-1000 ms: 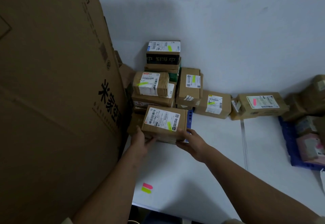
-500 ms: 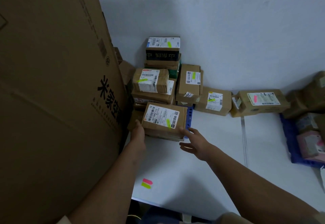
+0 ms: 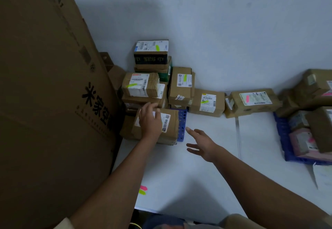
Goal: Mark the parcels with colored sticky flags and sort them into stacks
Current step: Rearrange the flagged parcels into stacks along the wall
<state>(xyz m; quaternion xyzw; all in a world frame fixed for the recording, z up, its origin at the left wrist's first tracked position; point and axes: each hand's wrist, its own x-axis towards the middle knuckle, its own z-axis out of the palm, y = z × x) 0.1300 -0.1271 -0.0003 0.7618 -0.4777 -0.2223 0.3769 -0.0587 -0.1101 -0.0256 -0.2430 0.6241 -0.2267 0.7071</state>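
Both hands have been taken off the sides of the front parcel [image 3: 168, 126]: left hand [image 3: 150, 121] is laid flat on its label, fingers relaxed, right hand [image 3: 201, 144] is pulled back, spread over the counter [image 3: 206, 184]. Parcel's been parked in the green-flagged stack [image 3: 150, 78], so probably sorted.

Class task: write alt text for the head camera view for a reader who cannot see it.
A person's left hand rests on a brown parcel among green-flagged parcels. The right hand hovers open over the white table; pink-flagged parcels sit right.
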